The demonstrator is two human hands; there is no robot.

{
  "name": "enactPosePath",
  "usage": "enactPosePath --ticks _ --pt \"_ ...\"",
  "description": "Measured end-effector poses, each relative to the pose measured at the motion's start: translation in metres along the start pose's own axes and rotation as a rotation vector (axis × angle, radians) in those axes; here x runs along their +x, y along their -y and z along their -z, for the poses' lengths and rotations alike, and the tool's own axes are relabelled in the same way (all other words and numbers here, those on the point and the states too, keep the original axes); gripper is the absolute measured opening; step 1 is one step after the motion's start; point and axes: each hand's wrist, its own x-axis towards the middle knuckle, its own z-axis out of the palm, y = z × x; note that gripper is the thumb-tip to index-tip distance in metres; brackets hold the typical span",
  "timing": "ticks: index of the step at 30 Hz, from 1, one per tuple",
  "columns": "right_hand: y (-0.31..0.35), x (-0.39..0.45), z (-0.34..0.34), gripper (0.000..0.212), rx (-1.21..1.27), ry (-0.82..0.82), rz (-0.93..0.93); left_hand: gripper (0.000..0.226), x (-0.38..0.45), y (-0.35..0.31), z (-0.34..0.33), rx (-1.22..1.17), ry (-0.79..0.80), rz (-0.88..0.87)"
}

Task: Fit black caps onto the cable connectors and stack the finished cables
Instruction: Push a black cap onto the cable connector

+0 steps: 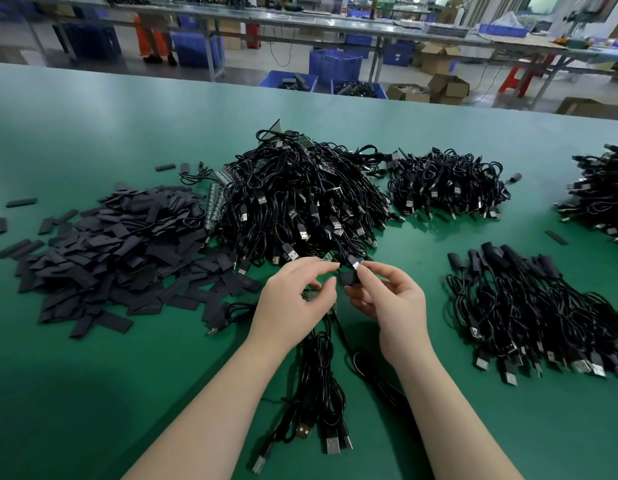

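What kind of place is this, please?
Most likely a factory assembly floor. A green table holds big piles of USB cables and black caps, and long benches with blue bins stand behind.

Far-right cable pile [601,199] cropped by the edge; perhaps a small board [309,295] behind the left fingers.

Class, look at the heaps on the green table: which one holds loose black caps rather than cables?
The flat heap of black caps at far left: only rectangular sleeves, no wires or USB plugs.
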Motion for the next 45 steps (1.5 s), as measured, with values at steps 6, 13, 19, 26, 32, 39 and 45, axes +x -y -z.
enactPosePath --ticks 6,13,19,26,32,39,45 --pt "-0.001 -0.001 0.001 0.009 -0.026 0.025 0.010 0.029 0.000 0.004 0.002 -0.010 0.064 0.036" --pt "0.000 -0.002 0.001 0.010 -0.072 0.078 0.034 0.028 0.002 0.006 0.001 -0.012 0.055 0.044" --pt "0.005 -0.002 0.006 0.028 -0.146 0.292 0.091 0.026 0.004 0.005 0.005 -0.110 0.059 0.052" --pt "0.010 -0.002 0.007 0.034 -0.278 0.284 0.216 0.026 0.005 0.009 0.007 -0.131 0.073 0.028" --pt "0.008 -0.003 0.005 0.034 -0.344 0.227 0.261 0.025 0.006 0.008 0.006 -0.164 0.062 0.003" --pt "0.009 -0.004 0.002 0.033 -0.349 0.200 0.297 0.019 0.006 0.004 0.006 -0.163 0.068 0.030" --pt "0.010 0.001 0.007 0.030 -0.273 0.122 0.273 0.022 0.005 0.003 0.006 -0.196 0.043 0.031"
